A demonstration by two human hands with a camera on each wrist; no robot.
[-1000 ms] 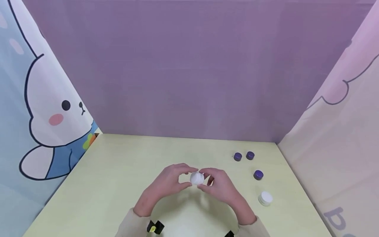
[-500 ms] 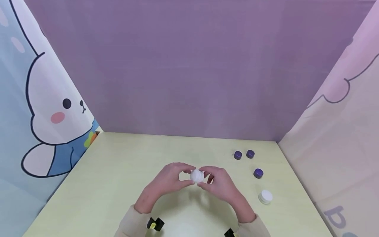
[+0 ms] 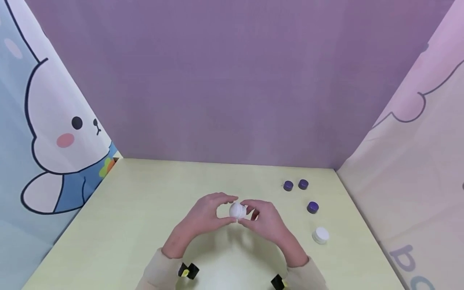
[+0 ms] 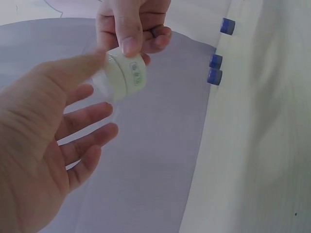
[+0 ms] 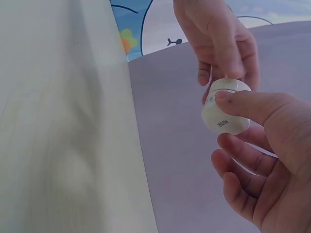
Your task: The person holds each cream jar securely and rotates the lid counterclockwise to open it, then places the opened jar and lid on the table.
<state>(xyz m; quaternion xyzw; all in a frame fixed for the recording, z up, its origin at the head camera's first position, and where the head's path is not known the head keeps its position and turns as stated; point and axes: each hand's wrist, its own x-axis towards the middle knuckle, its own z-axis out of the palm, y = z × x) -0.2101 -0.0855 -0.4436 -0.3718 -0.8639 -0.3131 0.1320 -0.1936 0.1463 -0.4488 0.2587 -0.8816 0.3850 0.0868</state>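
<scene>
While both hands meet over the middle of the table (image 3: pixel 145 217), a small white round jar (image 3: pixel 237 210) sits right between them, held up clear of the pale yellow top and tipped on its side. And it's the right hand (image 3: pixel 266 219) doing the gripping: thumb on one side, fingertips on the other, pinching the jar's right-hand part firmly. The left hand (image 3: pixel 206 213) has its thumb and fingers spread apart around the opposite end, the index fingertip just off the surface, the thumb right by the edge; whether that thumb touches, I can't tell. A look from the left wrist gives us a seam running round the jar and a small printed panel on its side; from the right wrist, tiny dark print on the rounded end.

Over on the person's right, three little purple-blue round caps: two close together (image 3: pixel 288 185) towards the back, and a third cap (image 3: pixel 313 207) nearer. Nearer again stands a second white round container (image 3: pixel 320 235), well apart from the hands. Behind it all hangs a plain purple backdrop (image 3: pixel 232 80), a cartoon rabbit cloth (image 3: pixel 58 108) on the left, a pink-and-cream cloth (image 3: pixel 420 169) on the right. Beige sleeves (image 3: pixel 159 270) cover both forearms.
</scene>
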